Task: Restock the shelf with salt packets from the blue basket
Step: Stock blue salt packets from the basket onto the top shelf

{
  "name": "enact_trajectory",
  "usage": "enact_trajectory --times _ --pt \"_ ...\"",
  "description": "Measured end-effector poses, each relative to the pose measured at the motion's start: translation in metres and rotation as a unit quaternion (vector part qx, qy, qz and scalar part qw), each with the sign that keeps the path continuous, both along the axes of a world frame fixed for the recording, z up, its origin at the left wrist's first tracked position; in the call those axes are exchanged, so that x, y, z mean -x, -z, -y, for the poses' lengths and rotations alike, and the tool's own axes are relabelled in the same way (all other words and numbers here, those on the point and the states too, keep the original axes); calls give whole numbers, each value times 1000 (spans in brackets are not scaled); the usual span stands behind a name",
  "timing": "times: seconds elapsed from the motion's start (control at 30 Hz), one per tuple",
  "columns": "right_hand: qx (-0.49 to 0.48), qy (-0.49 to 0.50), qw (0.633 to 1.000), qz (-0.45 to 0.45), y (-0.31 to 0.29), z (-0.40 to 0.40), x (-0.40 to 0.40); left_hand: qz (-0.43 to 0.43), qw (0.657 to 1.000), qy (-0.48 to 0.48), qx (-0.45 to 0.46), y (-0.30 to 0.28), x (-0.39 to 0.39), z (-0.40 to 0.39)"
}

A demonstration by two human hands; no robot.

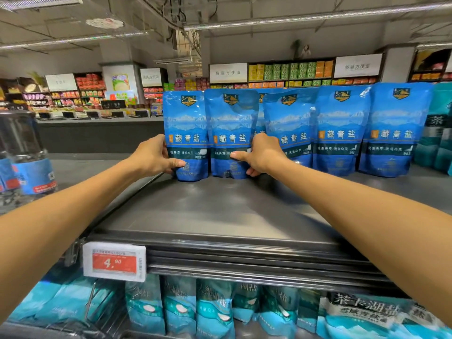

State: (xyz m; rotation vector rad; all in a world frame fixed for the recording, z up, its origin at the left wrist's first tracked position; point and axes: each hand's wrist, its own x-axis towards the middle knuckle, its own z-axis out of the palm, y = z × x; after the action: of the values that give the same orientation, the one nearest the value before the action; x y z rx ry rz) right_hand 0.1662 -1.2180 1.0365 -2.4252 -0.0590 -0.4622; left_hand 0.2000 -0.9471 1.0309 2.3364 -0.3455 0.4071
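Note:
Several blue salt packets stand upright in a row at the back of the dark metal top shelf. My left hand grips the lower left edge of the leftmost packet, thumb across its front. My right hand grips the right side of the second packet, thumb pressed on its front. Both packets stand on the shelf, side by side and touching. Three more blue packets stand to the right. The blue basket is out of view.
A price tag reading 4.90 hangs on the shelf's front rail. Teal salt bags fill the shelf below. Clear grinder jars stand at the left, teal bags at the far right. Store aisles lie behind.

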Motion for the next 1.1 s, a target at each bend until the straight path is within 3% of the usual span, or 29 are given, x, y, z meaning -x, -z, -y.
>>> enact_trajectory --times 0.47,0.63,0.87,0.93,1.03,1.1 --pt "179 81 980 -22 -4 -4 15 35 993 -104 -46 -1 17 3" --pt "198 28 979 -49 -7 -3 24 35 993 -108 -33 -4 32 5" --pt "129 -111 985 21 -14 -18 84 90 992 -77 -49 -9 90 14" --pt "48 -170 984 28 -12 -23 112 122 991 -58 -5 -9 117 18" --pt "-113 -292 949 -41 -3 -29 157 150 985 -14 89 0 159 20" --pt "-160 -372 912 -64 7 -34 185 165 973 20 157 10 187 16"
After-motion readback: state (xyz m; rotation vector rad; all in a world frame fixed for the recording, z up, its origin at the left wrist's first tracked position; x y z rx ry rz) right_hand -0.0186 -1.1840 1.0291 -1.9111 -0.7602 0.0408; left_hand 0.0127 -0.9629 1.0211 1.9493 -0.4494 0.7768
